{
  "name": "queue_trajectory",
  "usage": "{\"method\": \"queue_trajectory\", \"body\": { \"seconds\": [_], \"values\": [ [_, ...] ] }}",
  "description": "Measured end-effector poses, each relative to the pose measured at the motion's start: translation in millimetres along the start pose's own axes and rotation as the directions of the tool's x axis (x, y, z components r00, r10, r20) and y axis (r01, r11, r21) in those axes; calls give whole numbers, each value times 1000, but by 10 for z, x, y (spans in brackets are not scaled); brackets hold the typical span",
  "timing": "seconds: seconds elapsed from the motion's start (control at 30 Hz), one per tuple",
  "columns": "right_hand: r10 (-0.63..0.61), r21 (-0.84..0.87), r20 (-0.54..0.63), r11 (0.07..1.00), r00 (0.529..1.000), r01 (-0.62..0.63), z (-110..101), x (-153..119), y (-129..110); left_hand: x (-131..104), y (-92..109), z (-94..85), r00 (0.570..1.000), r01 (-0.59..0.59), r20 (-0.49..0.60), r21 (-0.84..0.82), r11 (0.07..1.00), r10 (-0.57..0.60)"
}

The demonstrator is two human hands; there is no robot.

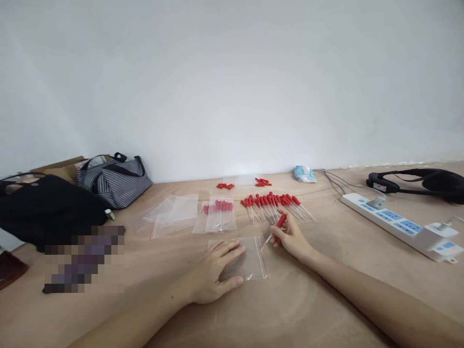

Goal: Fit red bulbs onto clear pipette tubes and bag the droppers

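My left hand (217,270) lies with spread fingers on the left part of a clear zip bag (249,263), whose red-lined edge faces right. Between the fingers of my right hand (292,237) is a glass dropper with a red bulb (281,221), its thin tip slanting down to the left near that edge. Behind my right hand a row of red-topped droppers (268,200) is spread on the table. Filled bags of droppers (221,215) lie left of the row, and flat clear bags (174,212) lie farther left.
A white power strip (391,222) and a black headset-like object (416,183) are at the right. At the back lie a blue-white packet (305,174) and small red pieces (263,182). A striped bag (119,181) and black bag (50,208) stand left.
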State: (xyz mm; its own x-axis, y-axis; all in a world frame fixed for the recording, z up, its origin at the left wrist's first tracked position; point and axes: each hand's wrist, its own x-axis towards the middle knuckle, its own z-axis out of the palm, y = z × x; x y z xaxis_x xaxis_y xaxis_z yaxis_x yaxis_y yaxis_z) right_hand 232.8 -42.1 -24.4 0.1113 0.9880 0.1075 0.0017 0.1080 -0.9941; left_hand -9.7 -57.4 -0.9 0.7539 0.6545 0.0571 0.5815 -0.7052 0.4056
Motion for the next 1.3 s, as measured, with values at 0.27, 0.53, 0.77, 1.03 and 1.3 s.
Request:
{"method": "queue_trajectory", "body": {
  "seconds": [0.27,0.53,0.77,1.03,1.3],
  "values": [
    [-44,-19,-35,999,998,43,-48,42,-23,100,-23,86,998,-5,-59,54,999,8],
    [-35,-42,-57,999,998,33,-93,31,-53,161,70,47,999,22,-41,125,992,-17],
    [5,-30,-60,1000,998,-7,-76,-2,-84,151,73,45,999,18,-32,145,989,-14],
    [71,102,-64,993,995,-64,-41,-26,-99,146,5,112,997,-13,-78,110,994,22],
    [109,172,171,975,979,-138,12,-42,-6,203,88,73,996,38,-83,29,999,-35]
  ]
}}
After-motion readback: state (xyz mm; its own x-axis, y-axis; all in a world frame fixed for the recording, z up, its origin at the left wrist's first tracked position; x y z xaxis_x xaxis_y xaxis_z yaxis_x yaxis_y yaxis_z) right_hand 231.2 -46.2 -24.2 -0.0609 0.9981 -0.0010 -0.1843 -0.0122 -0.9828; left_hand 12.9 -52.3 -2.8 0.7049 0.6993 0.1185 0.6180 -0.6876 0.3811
